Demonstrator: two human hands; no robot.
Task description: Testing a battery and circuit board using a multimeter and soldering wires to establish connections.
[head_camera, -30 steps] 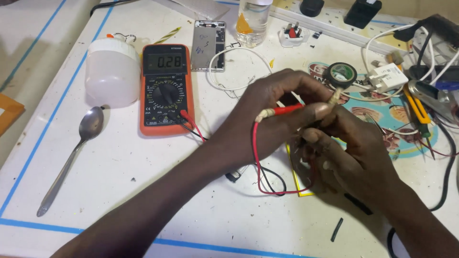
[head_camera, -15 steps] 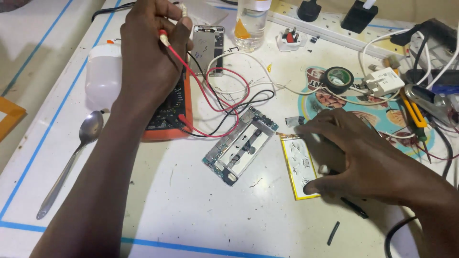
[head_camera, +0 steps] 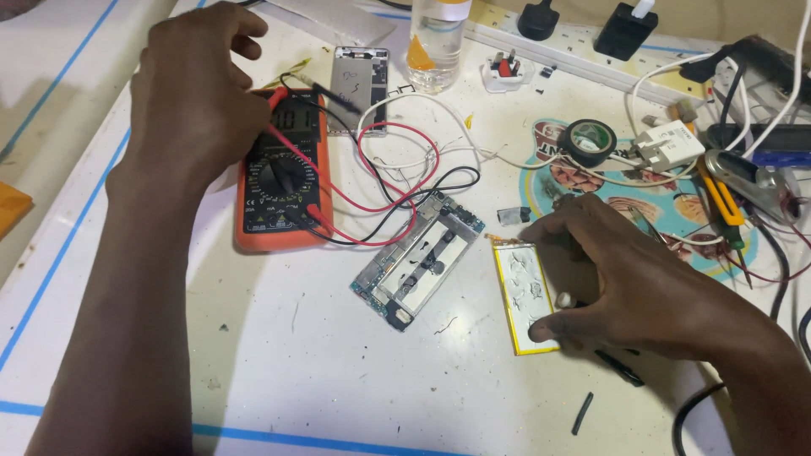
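My left hand [head_camera: 196, 105] hovers at the upper left, over the top edge of an orange multimeter [head_camera: 283, 181]. Its fingers are pinched on the red probe [head_camera: 279, 127]. The black probe [head_camera: 338, 95] lies just beyond the fingertips, across the meter's top. Red and black leads [head_camera: 397, 181] loop over the table to the right. My right hand [head_camera: 629, 279] rests on the table and grips a flat battery with a yellow edge [head_camera: 522, 291] between thumb and forefinger. An opened phone frame [head_camera: 418, 257] lies at an angle between the meter and the battery.
A silver phone back [head_camera: 359, 80] and a clear bottle [head_camera: 435, 42] stand at the far edge. A white power strip [head_camera: 574, 46], a black tape roll [head_camera: 590, 139], a white charger [head_camera: 672, 143], a yellow-handled tool [head_camera: 718, 198] and tangled cables fill the right side.
My hands, together with the probes a second ago, have parted. The left hand carried the probes up to the far left and has come down over the meter. The right hand has settled on the battery.
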